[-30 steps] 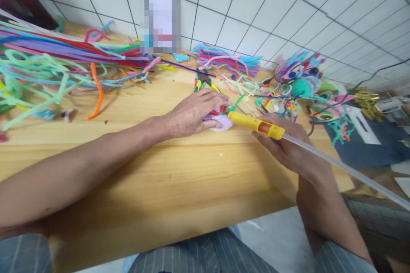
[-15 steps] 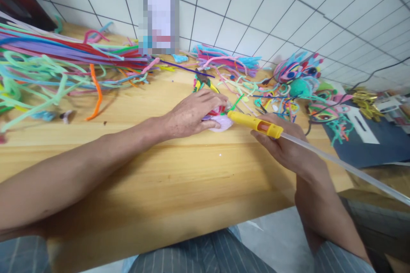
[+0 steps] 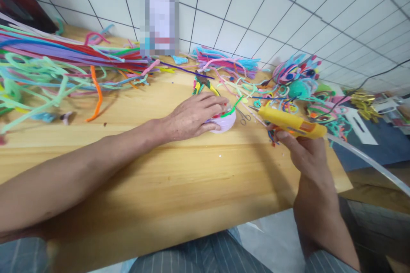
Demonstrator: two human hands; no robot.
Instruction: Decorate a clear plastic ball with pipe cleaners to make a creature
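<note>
My left hand [image 3: 200, 113] is closed over a round lilac pipe-cleaner piece [image 3: 226, 123] on the table, its fingers hiding much of it. Red shows under the fingertips, and a green pipe cleaner [image 3: 236, 106] runs across the piece and sticks up at its right side. Off to the right, my right hand [image 3: 299, 147] grips a yellow hot glue gun [image 3: 285, 120]. Its nozzle points left, apart from the lilac piece, and a long clear glue stick [image 3: 368, 158] trails from its back. Small scissors [image 3: 245, 117] lie between the piece and the nozzle.
Pliers with yellow-green handles [image 3: 202, 83] lie beyond my left hand. Bundles of pipe cleaners [image 3: 80, 57] fill the back left, and a shorter bundle [image 3: 227, 62] lies along the wall. Finished colourful figures [image 3: 296, 72] and a black cable [image 3: 361, 79] are at the right.
My right hand has drawn the glue gun back to the right, away from the lilac piece. The scissors now show more fully. My left hand stays on the piece.
</note>
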